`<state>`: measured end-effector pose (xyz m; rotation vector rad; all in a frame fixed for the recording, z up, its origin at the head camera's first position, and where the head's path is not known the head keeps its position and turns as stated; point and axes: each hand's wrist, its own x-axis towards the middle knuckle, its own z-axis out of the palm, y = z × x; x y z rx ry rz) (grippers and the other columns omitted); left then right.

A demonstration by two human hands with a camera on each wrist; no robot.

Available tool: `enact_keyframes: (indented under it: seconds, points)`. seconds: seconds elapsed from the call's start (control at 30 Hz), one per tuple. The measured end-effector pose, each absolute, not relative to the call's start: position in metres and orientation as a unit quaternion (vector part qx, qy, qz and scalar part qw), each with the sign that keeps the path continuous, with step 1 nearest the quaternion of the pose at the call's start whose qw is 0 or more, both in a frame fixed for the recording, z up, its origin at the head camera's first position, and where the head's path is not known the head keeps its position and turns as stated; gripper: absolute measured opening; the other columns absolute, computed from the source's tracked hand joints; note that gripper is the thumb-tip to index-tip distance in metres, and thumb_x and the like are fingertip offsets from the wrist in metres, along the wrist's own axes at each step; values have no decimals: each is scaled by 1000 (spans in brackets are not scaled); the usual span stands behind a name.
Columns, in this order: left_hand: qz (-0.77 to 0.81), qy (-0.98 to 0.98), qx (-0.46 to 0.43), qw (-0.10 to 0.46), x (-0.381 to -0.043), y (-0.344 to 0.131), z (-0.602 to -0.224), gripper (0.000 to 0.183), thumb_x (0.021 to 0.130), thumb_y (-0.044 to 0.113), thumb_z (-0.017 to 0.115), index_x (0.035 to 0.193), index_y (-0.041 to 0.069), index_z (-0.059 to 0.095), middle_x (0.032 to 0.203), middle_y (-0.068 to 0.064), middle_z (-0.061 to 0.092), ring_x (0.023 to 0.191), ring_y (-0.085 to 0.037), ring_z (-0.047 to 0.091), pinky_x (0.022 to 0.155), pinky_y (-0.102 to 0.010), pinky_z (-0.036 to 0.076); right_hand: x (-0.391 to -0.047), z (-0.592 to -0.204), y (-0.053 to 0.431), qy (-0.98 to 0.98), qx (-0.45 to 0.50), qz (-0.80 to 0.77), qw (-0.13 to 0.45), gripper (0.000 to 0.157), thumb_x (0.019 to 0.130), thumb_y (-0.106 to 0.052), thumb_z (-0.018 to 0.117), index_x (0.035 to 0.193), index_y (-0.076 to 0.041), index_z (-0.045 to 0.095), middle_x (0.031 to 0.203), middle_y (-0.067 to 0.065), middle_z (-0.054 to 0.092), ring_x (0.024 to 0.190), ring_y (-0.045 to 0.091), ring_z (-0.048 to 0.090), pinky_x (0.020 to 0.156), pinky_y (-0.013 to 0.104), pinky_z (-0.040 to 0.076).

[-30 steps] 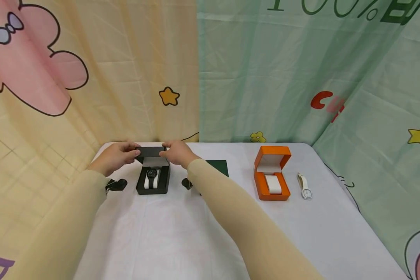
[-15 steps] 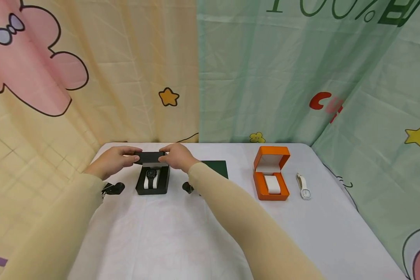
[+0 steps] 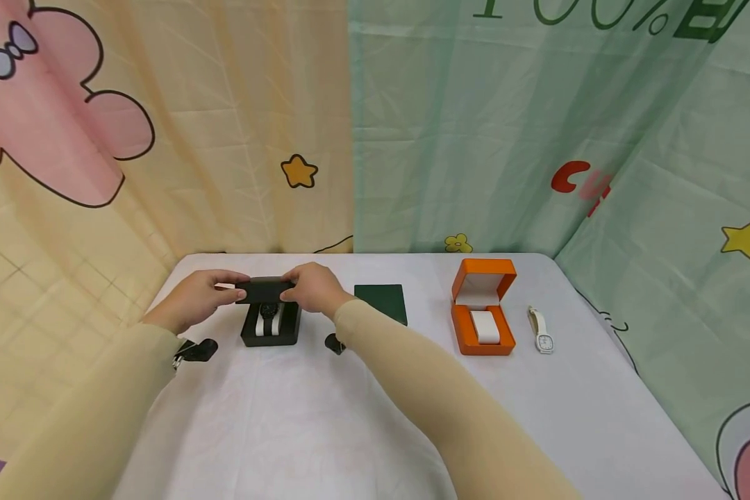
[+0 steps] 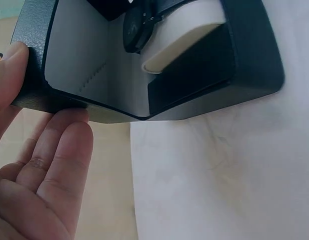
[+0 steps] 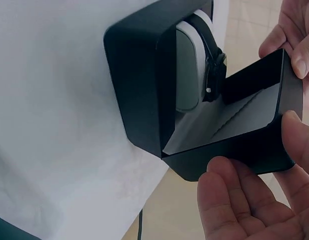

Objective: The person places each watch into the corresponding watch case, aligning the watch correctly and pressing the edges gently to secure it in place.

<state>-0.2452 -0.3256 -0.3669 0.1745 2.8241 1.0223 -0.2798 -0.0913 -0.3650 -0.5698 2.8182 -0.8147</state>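
Observation:
A black watch box [image 3: 269,340] stands on the white table with its hinged lid [image 3: 264,289] tilted partway down over it. Inside, a black watch [image 3: 268,312] is wrapped round a white cushion [image 5: 190,67]. My left hand [image 3: 195,295] pinches the lid's left end, thumb on the front edge and fingers behind. At the opposite end, my right hand [image 3: 315,287] grips the lid in the same way. Both wrist views show the lid's pale lining and the thumbs on its rim.
Right of the black box lies a dark green box [image 3: 381,302], partly behind the right sleeve. Farther right stands an orange watch box [image 3: 484,340], lid raised, with a white cushion inside. A white-strapped watch [image 3: 541,331] lies beside it. Curtains hang behind the table.
Both hands have brought the black box's lid forward and down from nearly upright, so it now covers the upper part of the watch in the head view. The box base has stayed in place.

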Motion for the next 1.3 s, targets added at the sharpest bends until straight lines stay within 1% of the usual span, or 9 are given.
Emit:
enact_keyframes:
  seconds: [0.1,0.23,0.43,0.67,0.87,1.07,1.3]
  points:
    - [339,937,55,63,-243,-326,-371,49,84,49,63,126,24,56,132,-10,52,111,-31,58,87,-41,43,-275,-368,-92,942,-190,-269,73,36,81,-35,71,116,-34,64,121,-12,61,109,8,55,92,26,44]
    - [336,939,52,55,-239,-326,-377,50,82,51,63,125,26,57,131,-8,54,110,-29,59,83,-37,43,-271,-373,-94,944,-184,-265,75,40,81,-34,71,120,-33,61,124,-12,59,114,9,54,95,28,44]
    - [330,942,47,42,-229,-324,-388,50,81,52,64,124,27,57,126,-9,59,107,-27,61,84,-41,46,-265,-382,-96,949,-171,-248,90,50,81,-37,70,129,-33,54,132,-12,53,123,11,49,101,30,40]
    - [327,943,56,16,-222,-320,-399,45,81,44,68,121,24,59,122,-10,61,103,-25,62,75,-32,48,-260,-393,-94,952,-183,-233,75,49,81,-37,70,128,-31,56,130,-12,55,124,10,49,102,28,40]
    - [336,940,50,11,-219,-319,-406,45,79,40,71,119,23,60,118,-12,63,101,-25,63,72,-29,47,-256,-399,-94,951,-182,-241,69,48,79,-36,72,125,-31,58,126,-12,58,121,10,51,100,27,42]
    - [349,936,56,12,-217,-319,-413,46,80,33,72,121,19,58,125,-12,57,102,-25,64,73,-28,49,-252,-405,-94,953,-188,-230,58,47,79,-37,72,124,-30,59,123,-12,60,116,9,54,97,26,43]
    - [351,935,57,16,-214,-319,-420,54,80,28,73,128,15,53,132,-15,49,107,-28,62,74,-26,52,-248,-413,-94,955,-202,-215,43,45,78,-38,72,122,-30,61,119,-13,63,113,8,56,95,24,45]
